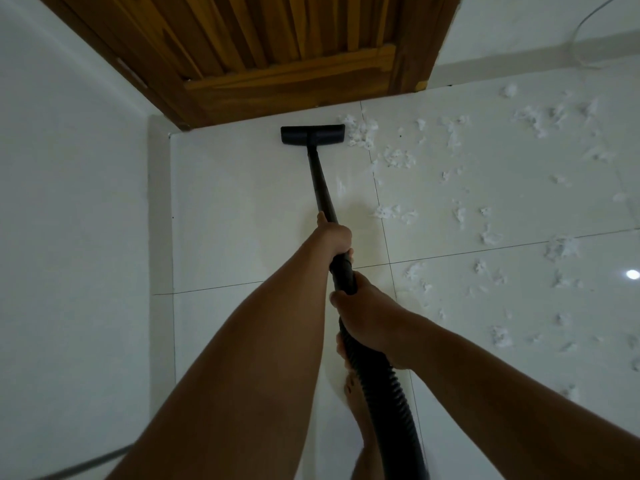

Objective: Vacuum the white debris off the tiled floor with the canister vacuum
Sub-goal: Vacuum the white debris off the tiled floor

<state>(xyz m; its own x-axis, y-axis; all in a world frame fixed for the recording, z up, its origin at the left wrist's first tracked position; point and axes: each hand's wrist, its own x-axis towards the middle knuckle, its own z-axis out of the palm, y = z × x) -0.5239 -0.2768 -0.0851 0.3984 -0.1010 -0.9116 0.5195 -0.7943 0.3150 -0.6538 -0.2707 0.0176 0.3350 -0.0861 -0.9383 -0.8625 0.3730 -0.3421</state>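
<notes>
Left hand [334, 237]: fingers wrapped round the upper end of the wand [320, 181]. Right hand [362, 308]: clamped on the cuff where the hose [381, 393] joins the wand, closer to the body. The hands sit near each other on one line but do not touch. The left hand is nearer the head [312, 134].

The wand's long axis runs almost straight ahead from the hands, leaning slightly left. It ends at the head, which lies flat on the floor [242, 209]. The head's long side is parallel to the door [277, 46] and just short of its foot.

The debris [362, 133] lies to the right of this axis. The nearest clump is at the head's right end; whether it touches cannot be told. The rest is scattered over the tiles to the right, from the door line back past the hands. The tiles left of the wand show none.

Judgement: the next stroke calls for a shift to the right, with the left hand steering and the right hand feeding hose.

Surface: glossy pale tiles with thin dark joints. A white wall [69, 202] meets the door at the left corner. A bare foot [353, 389] stands beside the hose, and a grey cord [86, 459] lies at lower left. The canister is not in view.
</notes>
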